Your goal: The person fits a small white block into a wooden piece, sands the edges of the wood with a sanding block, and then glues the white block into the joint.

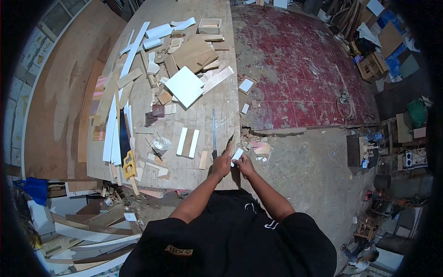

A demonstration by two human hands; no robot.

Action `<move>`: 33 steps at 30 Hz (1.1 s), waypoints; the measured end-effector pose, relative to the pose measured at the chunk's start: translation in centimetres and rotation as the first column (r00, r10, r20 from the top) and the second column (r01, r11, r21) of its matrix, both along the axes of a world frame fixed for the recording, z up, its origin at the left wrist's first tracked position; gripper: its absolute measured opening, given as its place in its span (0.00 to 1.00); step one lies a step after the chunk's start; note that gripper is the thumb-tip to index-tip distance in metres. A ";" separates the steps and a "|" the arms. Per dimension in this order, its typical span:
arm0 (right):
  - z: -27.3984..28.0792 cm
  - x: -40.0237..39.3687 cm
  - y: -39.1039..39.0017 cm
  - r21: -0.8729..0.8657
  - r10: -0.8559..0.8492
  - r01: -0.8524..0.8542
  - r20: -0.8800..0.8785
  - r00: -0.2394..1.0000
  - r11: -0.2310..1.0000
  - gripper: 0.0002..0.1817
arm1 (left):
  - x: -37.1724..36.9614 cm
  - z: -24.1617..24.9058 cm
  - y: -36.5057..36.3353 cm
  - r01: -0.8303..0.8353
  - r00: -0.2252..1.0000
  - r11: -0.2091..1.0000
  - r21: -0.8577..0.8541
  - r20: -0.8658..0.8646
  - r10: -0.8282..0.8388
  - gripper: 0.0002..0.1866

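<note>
Close to my body, at the right edge of the workbench [226, 111], both hands meet around a small white block [237, 155]. My right hand [245, 166] pinches its lower end between thumb and fingers. My left hand [222, 165] is closed against its left side. A dark, slim pointed shape [230, 138] shows beyond the left fingers; whether it is a tool or a shadow I cannot make out. Just left of that hand lies a try square [213, 134] with a metal blade. A wooden piece with two white strips [188, 142] lies farther left, beside a small wood offcut [203, 159].
A yellow-handled handsaw [128, 164] lies among long white strips at left. A clear plastic cup [161, 144] stands nearby. White and wooden panels [184, 87] and an open wooden box [210, 26] crowd the far bench. Scraps [261, 148] litter the floor at right.
</note>
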State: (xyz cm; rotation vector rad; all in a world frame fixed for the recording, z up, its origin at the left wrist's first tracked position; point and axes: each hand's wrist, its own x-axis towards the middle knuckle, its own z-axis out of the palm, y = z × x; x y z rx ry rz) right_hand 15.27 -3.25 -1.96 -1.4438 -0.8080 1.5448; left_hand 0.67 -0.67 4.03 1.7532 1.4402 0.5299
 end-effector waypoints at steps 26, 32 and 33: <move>5.2 3.3 8.1 -0.062 -0.529 0.586 -0.514 0.675 0.808 0.13 | -0.4 1.8 0.2 0.009 1.000 0.990 -0.137 -0.003 -0.010 0.34; 5.9 2.8 8.0 -0.075 -0.558 0.609 -0.501 0.662 0.790 0.14 | -0.3 0.3 0.1 -0.019 0.999 0.999 -0.026 0.039 0.020 0.32; 5.5 2.9 7.9 -0.074 -0.556 0.608 -0.501 0.663 0.790 0.14 | -0.4 0.6 0.2 -0.013 1.000 0.996 -0.086 0.005 0.014 0.32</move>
